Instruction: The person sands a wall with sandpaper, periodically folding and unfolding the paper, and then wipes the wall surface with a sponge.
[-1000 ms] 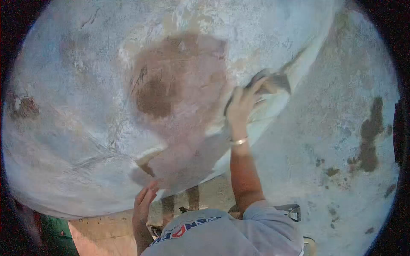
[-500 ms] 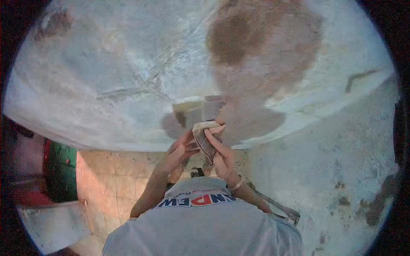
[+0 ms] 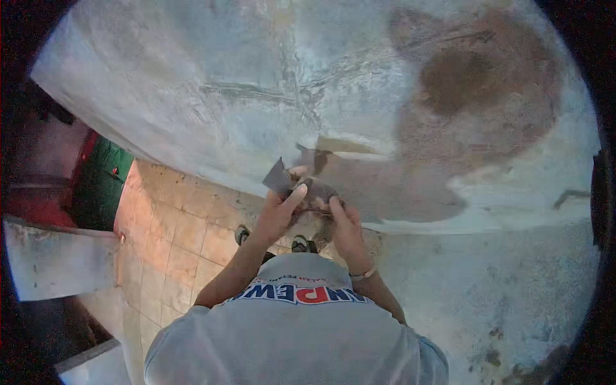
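The one view looks out from the person's head, facing forward and steeply down. The shirt [image 3: 295, 346] fills six o'clock close up, its lettering upside down, and the shoes [image 3: 299, 244] show just past it. The left hand [image 3: 279, 215] and right hand [image 3: 346, 228] fall near the centre, within arm's reach. A pale wall [image 3: 192, 38] spans eleven to two o'clock — tiled floor [image 3: 186, 237] lies lower, towards eight. Darkness rounds off the corners.
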A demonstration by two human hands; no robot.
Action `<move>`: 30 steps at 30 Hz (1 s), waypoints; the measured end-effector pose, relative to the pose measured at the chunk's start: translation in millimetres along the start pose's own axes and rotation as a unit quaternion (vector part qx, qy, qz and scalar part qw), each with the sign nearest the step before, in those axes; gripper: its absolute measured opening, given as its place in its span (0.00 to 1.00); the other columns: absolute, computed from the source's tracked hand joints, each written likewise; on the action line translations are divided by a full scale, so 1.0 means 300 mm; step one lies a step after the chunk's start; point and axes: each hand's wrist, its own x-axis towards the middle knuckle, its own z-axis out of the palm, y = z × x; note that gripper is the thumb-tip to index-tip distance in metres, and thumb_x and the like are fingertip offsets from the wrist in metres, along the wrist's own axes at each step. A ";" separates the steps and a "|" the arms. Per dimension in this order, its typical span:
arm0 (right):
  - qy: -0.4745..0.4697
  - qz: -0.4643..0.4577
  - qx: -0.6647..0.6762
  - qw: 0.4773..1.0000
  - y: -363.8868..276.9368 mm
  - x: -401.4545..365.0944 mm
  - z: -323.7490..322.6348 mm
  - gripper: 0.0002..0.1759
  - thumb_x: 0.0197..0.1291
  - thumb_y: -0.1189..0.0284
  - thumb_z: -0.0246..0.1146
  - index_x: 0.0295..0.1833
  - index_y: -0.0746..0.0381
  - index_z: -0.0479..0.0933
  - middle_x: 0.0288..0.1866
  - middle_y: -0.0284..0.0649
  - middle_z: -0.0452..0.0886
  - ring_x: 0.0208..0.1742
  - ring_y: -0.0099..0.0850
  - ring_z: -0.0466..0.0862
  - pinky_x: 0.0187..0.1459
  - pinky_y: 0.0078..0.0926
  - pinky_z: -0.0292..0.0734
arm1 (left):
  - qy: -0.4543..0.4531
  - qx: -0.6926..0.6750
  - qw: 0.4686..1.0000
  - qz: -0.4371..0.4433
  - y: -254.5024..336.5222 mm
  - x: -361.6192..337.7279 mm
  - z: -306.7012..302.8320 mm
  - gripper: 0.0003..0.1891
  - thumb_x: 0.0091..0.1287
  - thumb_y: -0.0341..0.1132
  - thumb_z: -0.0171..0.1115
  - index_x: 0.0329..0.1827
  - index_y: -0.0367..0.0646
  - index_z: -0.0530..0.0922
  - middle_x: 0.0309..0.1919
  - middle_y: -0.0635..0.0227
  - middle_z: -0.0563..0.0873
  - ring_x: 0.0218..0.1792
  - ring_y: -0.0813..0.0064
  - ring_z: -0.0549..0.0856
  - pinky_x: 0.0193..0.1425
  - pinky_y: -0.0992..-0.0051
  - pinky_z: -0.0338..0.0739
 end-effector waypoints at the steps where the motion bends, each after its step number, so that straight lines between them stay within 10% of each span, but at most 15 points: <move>1: 0.020 0.005 0.019 1.000 -0.029 -0.005 0.012 0.22 0.83 0.60 0.53 0.71 0.64 0.71 0.63 0.43 0.84 0.59 0.32 0.86 0.64 0.36 0.82 | 0.011 0.059 0.998 0.012 -0.003 -0.002 -0.011 0.24 0.79 0.30 0.62 0.76 0.41 0.69 0.55 0.67 0.85 0.51 0.78 0.85 0.54 0.74 0.82; 12: 0.077 -0.014 0.283 0.956 0.016 0.062 0.000 0.18 0.84 0.59 0.52 0.64 0.59 0.77 0.58 0.34 0.84 0.56 0.29 0.86 0.57 0.35 0.86 | -0.091 -0.036 0.995 -0.023 -0.040 -0.022 -0.119 0.29 0.83 0.35 0.57 0.85 0.46 0.63 0.78 0.60 0.71 0.71 0.72 0.77 0.71 0.68 0.75; 23: 0.101 -0.046 0.097 0.989 0.064 0.091 0.018 0.16 0.83 0.62 0.55 0.56 0.63 0.82 0.50 0.34 0.87 0.44 0.24 0.87 0.42 0.27 0.84 | -0.086 0.149 0.981 -0.090 -0.052 -0.045 -0.153 0.32 0.88 0.48 0.40 0.88 0.43 0.51 0.83 0.58 0.61 0.81 0.60 0.63 0.83 0.59 0.59; 27: 0.123 -0.068 -0.160 0.977 0.045 0.090 0.041 0.18 0.82 0.60 0.57 0.50 0.63 0.84 0.43 0.30 0.87 0.39 0.18 0.83 0.37 0.23 0.80 | -0.102 0.390 0.909 0.109 -0.040 -0.084 -0.161 0.29 0.87 0.42 0.43 0.87 0.42 0.55 0.81 0.50 0.65 0.83 0.54 0.62 0.86 0.61 0.51; 30: 0.124 -0.036 -0.130 0.983 0.029 0.092 0.082 0.19 0.82 0.59 0.58 0.50 0.63 0.85 0.42 0.31 0.87 0.40 0.17 0.83 0.37 0.23 0.79 | -0.125 0.314 0.920 0.200 -0.099 -0.072 -0.185 0.29 0.84 0.36 0.50 0.84 0.35 0.61 0.76 0.44 0.68 0.81 0.54 0.61 0.85 0.61 0.50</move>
